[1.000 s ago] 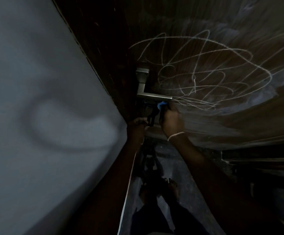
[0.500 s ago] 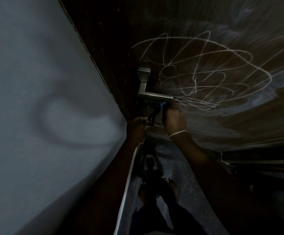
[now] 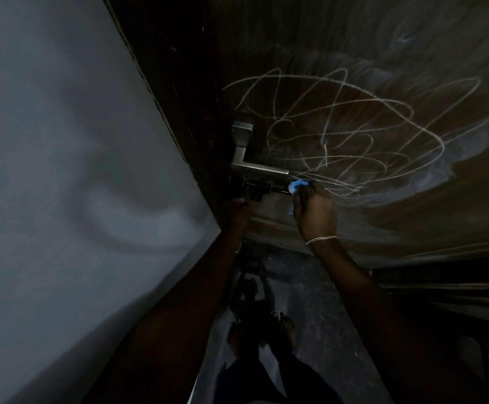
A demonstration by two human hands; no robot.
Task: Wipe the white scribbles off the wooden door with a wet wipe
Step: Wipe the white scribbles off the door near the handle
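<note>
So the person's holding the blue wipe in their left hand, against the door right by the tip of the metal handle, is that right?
Not quite. The head view shows the blue wipe in the right hand, the one with the bracelet, not the left. The rest holds: it is against the door, right by the tip of the metal handle.

A plain grey wall (image 3: 62, 170) fills the left side, with soft curved shadows across it. Right of it runs a dark wooden frame strip (image 3: 176, 83). A brushed metal lever handle (image 3: 259, 169) points right from its upright backplate (image 3: 242, 132); a black latch mechanism (image 3: 259, 188) sits just under the lever. A thin chain bracelet (image 3: 320, 239) glints nearer and to the right. Lower down lies a dark speckled floor (image 3: 319, 301), with two bare feet (image 3: 285, 322) and dark trousers (image 3: 266, 380), all dim.
</note>
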